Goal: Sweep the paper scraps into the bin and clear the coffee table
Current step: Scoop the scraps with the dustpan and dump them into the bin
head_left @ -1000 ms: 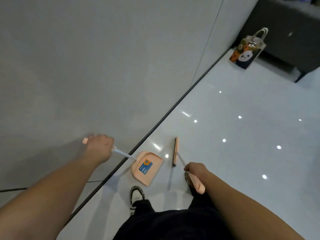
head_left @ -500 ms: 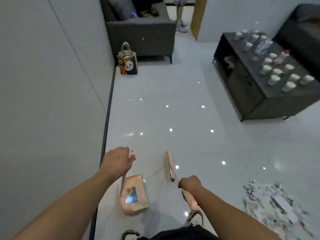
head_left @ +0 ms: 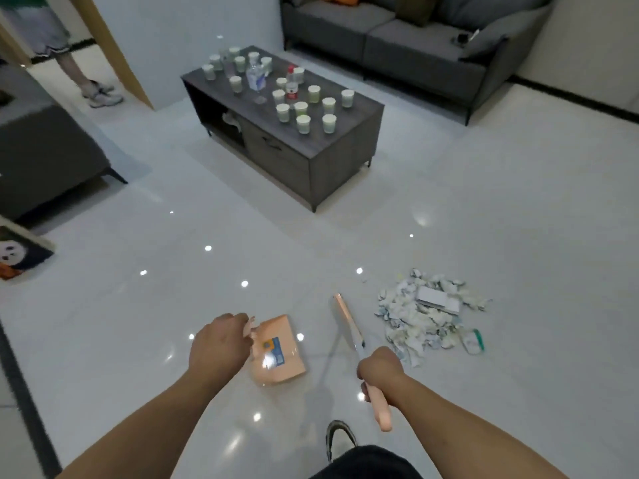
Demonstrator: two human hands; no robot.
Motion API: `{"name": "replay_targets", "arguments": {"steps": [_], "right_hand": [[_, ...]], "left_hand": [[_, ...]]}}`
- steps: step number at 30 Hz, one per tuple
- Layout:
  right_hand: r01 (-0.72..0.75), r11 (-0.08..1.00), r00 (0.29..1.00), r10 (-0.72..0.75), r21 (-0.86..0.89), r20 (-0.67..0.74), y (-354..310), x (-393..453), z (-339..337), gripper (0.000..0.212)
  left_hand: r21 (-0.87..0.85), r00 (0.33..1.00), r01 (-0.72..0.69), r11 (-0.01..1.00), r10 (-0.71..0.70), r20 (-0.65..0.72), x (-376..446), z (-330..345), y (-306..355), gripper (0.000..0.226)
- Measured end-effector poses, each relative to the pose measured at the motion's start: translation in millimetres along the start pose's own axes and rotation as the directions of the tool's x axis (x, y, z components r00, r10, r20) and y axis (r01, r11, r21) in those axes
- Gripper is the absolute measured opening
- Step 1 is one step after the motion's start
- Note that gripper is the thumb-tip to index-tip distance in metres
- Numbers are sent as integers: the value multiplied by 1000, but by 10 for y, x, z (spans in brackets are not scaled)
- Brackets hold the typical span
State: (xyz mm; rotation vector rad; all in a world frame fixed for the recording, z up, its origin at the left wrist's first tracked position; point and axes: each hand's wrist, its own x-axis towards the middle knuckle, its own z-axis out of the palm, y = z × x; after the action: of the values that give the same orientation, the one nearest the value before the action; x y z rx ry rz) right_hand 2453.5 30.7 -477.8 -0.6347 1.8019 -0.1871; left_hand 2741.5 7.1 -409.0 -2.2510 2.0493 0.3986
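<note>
Scraps of paper lie unswept in a heap on the floor just right of the broom gripped by the right hand, the left hand holds the dustpan left of it, and beyond, cups crowd the tabletop, so I judge the task barely begun.

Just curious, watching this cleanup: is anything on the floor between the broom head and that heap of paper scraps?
Nothing visible. The broom head, held by the right hand, sits just left of the paper scraps with only bare floor between.
</note>
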Motion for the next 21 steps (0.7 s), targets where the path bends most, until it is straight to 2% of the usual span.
{"name": "replay_targets", "arguments": {"steps": [4,7,10,13,18,21], "right_hand": [[-28,994,998,35,108,-59,-89,165,-541,26],[-62,959,994,86,278,-75,-230,278,-841,19],[-84,894,992,116,440,-48,-452,434,-1026,24],[-105,807,990,138,581,-13,-769,706,-1158,31],[-252,573,967,123,780,222,-1314,1168,-1266,24],[-240,505,969,173,829,175,-1594,1372,-1270,14]], "left_hand": [[51,993,-106,993,108,-51,621,-127,544,6],[51,980,-170,984,175,-96,1112,-250,855,4],[56,964,-243,968,247,-98,1585,-329,1123,6],[64,948,-301,951,306,-84,2133,-359,1311,9],[102,901,-429,897,434,-27,3181,-382,1539,8],[136,878,-478,868,478,33,3734,-382,1608,4]]}}
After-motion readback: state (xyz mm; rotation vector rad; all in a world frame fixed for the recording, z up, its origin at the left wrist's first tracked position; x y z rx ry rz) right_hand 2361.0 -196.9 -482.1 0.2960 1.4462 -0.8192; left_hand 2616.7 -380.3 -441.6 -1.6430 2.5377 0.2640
